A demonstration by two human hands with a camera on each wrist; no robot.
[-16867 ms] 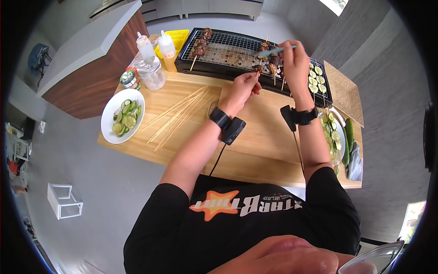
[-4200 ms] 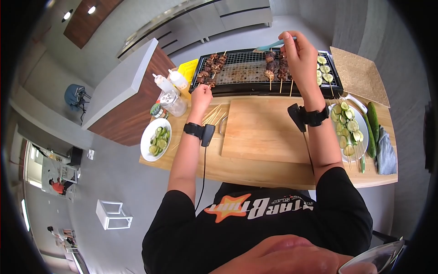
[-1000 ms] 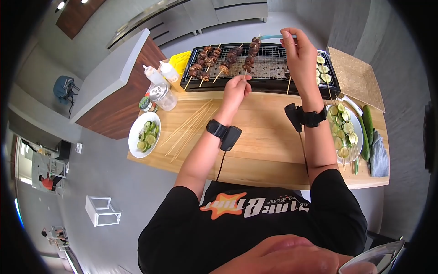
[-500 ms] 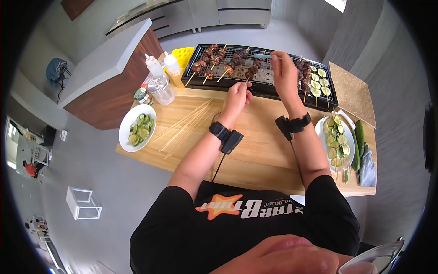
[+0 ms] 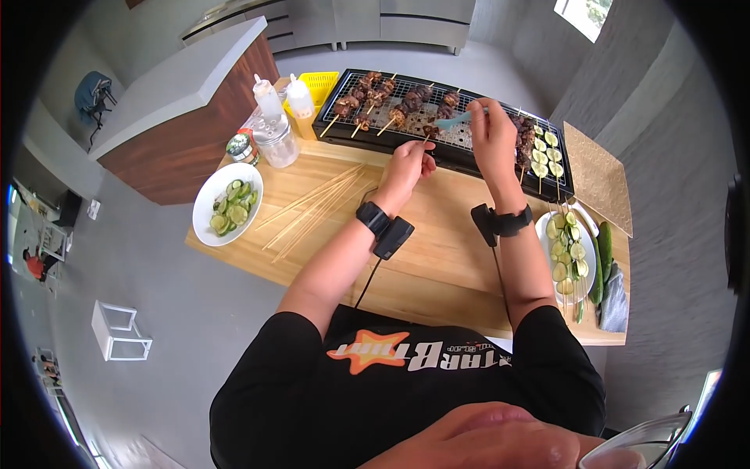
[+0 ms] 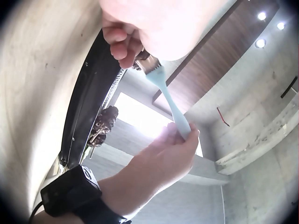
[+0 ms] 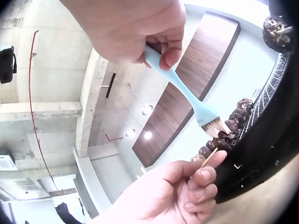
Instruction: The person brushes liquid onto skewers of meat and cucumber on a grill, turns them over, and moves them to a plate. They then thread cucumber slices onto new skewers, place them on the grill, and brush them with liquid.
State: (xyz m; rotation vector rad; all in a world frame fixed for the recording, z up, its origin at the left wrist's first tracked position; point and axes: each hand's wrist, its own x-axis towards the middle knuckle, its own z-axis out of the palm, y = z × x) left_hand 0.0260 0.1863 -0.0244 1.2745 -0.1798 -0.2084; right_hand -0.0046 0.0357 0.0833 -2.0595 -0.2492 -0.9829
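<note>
At the front of the black grill [image 5: 355, 143], my left hand [image 5: 402, 176] pinches the near end of a bamboo stick [image 7: 210, 157] threaded with dark meat. In my right hand [image 5: 494, 144] is a light blue basting brush [image 7: 184, 91], gripped by its handle. Its bristles [image 7: 215, 127] meet the meat [image 7: 223, 141] close to my left fingertips, at the skewer's lower end. Several browned meat skewers [image 5: 410, 105] lie on the left of the grate. More meat skewers [image 5: 525, 141] are further right, partly behind my right hand.
Cucumber skewers [image 5: 541, 156] sit at the grill's right end. Bare bamboo sticks [image 5: 312, 205] lie left of the cutting board [image 5: 445, 250]. Around them stand a cucumber bowl [image 5: 201, 205], squeeze bottles [image 5: 299, 102], a glass jar [image 5: 275, 146] and a plate [image 5: 589, 270] of cucumber skewers.
More meat skewers now lie on the grate's left than in the oldest frame. Over the last second, the brush has come down from the held skewer's far end to its near end.
</note>
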